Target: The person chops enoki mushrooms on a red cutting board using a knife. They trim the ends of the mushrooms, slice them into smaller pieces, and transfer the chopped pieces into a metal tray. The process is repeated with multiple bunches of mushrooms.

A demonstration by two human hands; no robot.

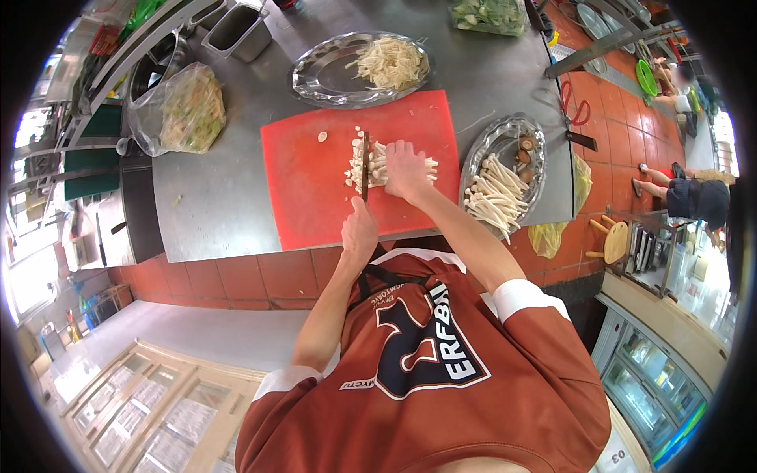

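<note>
My left hand (359, 233) grips the handle of a kitchen knife (365, 159), its blade seen nearly edge-on, standing across a bundle of white long-stemmed mushrooms (377, 164). My right hand (407, 168) presses the bundle down to the right of the blade, with stem ends showing past the fingers. Small cut mushroom pieces (355, 165) lie left of the blade. All this rests on a red cutting board (313, 195). Beside the board at right, an oval metal platter (473, 151) holds more white mushrooms (497, 192) and several brown mushrooms (525, 158).
Behind the board, another oval platter (313, 77) carries pale thin strips (393, 64). Bagged shredded vegetables (192, 112) lie left, bagged greens (488, 15) at the back. Red-handled scissors (576, 106) and a dark handle (582, 141) jut past the steel table's (219, 207) right edge.
</note>
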